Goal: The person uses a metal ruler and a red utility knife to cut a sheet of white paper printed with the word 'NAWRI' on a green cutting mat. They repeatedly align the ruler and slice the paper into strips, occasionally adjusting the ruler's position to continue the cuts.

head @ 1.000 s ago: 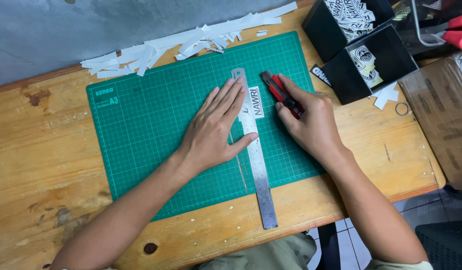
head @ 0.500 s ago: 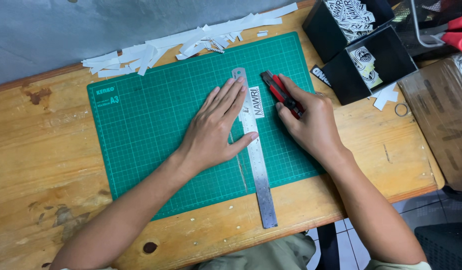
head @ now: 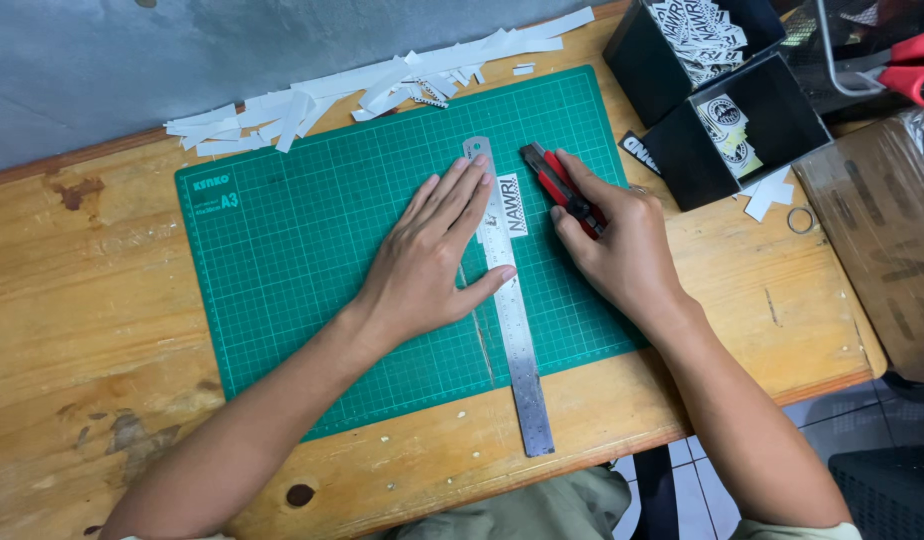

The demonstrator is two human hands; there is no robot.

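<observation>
From the head camera, looking down over the person's arms, a green cutting mat [head: 312, 250] covers most of a worn wooden table [head: 72, 300], and everything else sits around that mat. A long steel ruler [head: 510, 310] lies across the mat's right half, running from near the mat's far edge down past its near edge onto the bare wood. The left hand [head: 427, 255] lies flat on the mat with its fingers stretched out and spread, the fingertips pressing on the ruler and the thumb reaching across it lower down. A small white printed label [head: 513, 205] lies on the mat, touching the ruler's right edge, just beyond those fingertips. The right hand [head: 622, 250] rests on the mat's right part, fingers curled tight around a red and black utility knife [head: 560, 187], whose tip points towards the far end of the label; whether the blade touches the label I cannot tell.

Beyond the mat's far edge a heap of white paper offcuts [head: 382, 85] lies strewn along the table. Off the mat's far right corner stand two black boxes [head: 772, 110] holding printed labels.
</observation>
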